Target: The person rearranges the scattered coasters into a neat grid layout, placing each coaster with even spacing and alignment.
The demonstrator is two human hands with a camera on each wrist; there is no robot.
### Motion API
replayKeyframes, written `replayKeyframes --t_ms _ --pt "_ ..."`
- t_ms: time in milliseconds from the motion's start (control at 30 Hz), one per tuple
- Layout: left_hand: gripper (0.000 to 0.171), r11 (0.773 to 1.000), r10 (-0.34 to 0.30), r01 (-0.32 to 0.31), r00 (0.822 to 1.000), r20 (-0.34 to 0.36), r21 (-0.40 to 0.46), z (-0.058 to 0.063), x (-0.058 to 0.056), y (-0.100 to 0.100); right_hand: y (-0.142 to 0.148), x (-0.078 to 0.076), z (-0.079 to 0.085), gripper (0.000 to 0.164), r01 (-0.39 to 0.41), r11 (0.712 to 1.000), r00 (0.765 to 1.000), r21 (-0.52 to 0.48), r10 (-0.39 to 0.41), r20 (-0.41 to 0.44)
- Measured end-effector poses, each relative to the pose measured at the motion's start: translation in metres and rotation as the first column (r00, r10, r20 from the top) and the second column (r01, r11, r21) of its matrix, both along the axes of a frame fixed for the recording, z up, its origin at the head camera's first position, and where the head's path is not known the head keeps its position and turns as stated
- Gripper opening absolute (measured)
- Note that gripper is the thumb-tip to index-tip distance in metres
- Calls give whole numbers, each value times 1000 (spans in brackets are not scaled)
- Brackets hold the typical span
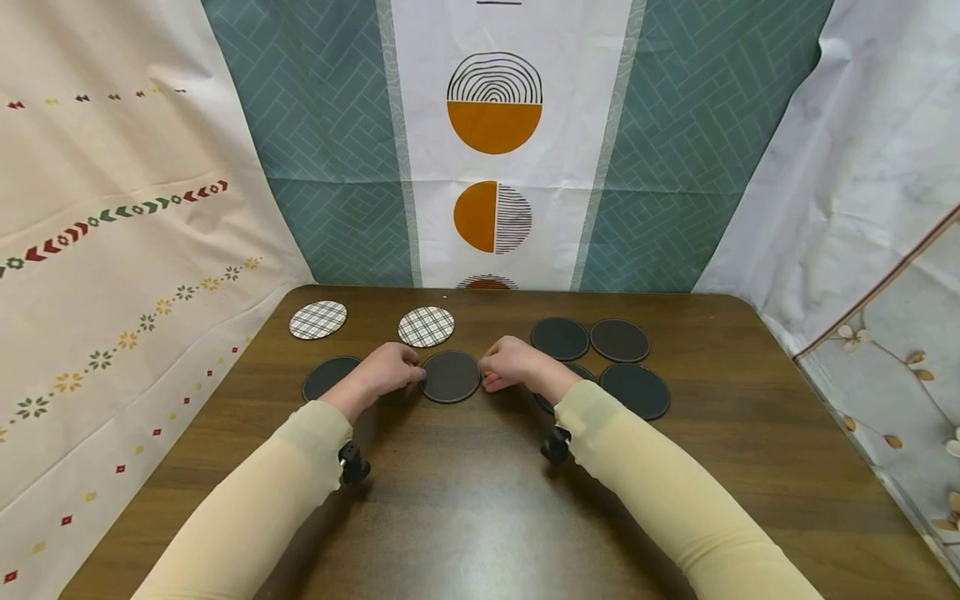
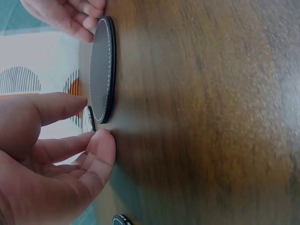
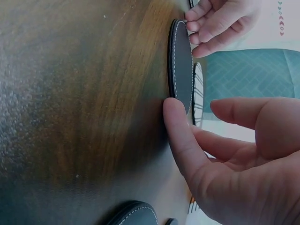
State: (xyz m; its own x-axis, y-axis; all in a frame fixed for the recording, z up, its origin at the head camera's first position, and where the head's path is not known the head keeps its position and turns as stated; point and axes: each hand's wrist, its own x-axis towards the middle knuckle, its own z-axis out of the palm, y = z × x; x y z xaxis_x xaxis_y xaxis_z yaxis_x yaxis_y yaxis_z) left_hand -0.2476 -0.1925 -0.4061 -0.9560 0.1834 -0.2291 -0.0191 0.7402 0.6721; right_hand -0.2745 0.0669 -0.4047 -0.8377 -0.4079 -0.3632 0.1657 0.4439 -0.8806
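Note:
A round dark brown coaster [image 1: 451, 377] with pale edge stitching lies flat on the wooden table between the two hands; its rim looks double in the left wrist view. At its left side is my left hand [image 1: 385, 369], fingers loosely bent, thumb apart from them, fingertips close by the rim. Opposite, my right hand [image 1: 516, 363] has a fingertip at the rim, touching it in the right wrist view, with the thumb held away. Neither hand pinches the coaster. Just behind it lies a white plaid coaster [image 1: 426, 327].
Another plaid coaster [image 1: 318, 320] lies at the back left, with a black coaster [image 1: 326, 375] partly behind the left hand. On the right, dark coasters [image 1: 620, 340] lie grouped, one partly covered by the right wrist. Patterned cloths hang around the wooden table [image 1: 465, 500].

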Motion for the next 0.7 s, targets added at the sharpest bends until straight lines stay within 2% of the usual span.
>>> replayKeyframes --t_ms 433,700 --pt "51 996 32 -34 999 31 79 3 5 5 -4 4 0 40 13 1000 1000 -28 -12 25" --pt "30 995 45 -46 999 13 93 0 7 6 -5 4 -4 41 40 998 998 -57 -37 40"
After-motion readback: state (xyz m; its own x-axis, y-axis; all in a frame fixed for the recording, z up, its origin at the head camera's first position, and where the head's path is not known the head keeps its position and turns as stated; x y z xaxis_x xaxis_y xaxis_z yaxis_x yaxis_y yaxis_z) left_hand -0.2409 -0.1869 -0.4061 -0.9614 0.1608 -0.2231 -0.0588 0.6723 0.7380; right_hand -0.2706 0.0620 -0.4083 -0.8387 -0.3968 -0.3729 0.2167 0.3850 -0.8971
